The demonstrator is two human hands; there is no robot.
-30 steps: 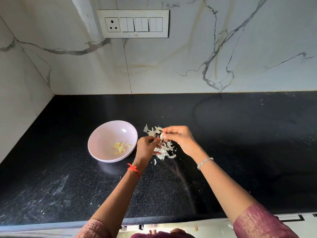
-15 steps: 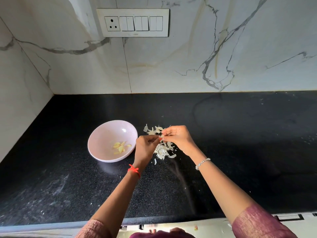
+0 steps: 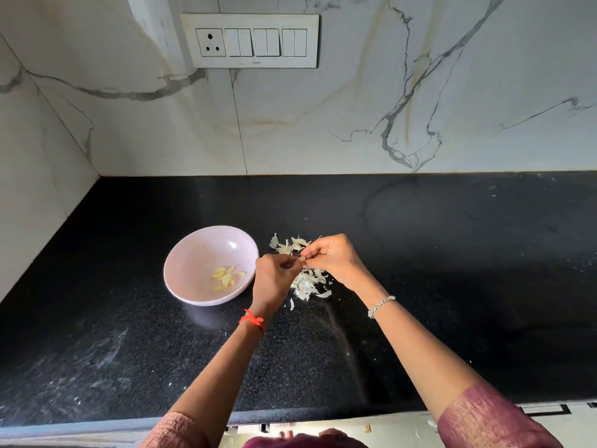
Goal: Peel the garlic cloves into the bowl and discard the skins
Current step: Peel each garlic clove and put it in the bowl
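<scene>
A pale pink bowl (image 3: 193, 253) stands on the black counter with several peeled yellow garlic cloves (image 3: 226, 278) inside. Just right of it lies a pile of white garlic skins (image 3: 307, 282). Above that pile my left hand (image 3: 274, 279) and my right hand (image 3: 334, 258) meet, both pinching one small garlic clove (image 3: 302, 259) between their fingertips. Most of the clove is hidden by the fingers.
The black granite counter (image 3: 452, 270) runs to a marble back wall and a marble side wall on the left. A white switch panel (image 3: 250, 40) sits on the back wall. The counter's front edge runs along the bottom.
Both hands have stayed over the skin pile, working the clove with small finger movements. The fingertips have drawn closer together. The bowl has not moved.
</scene>
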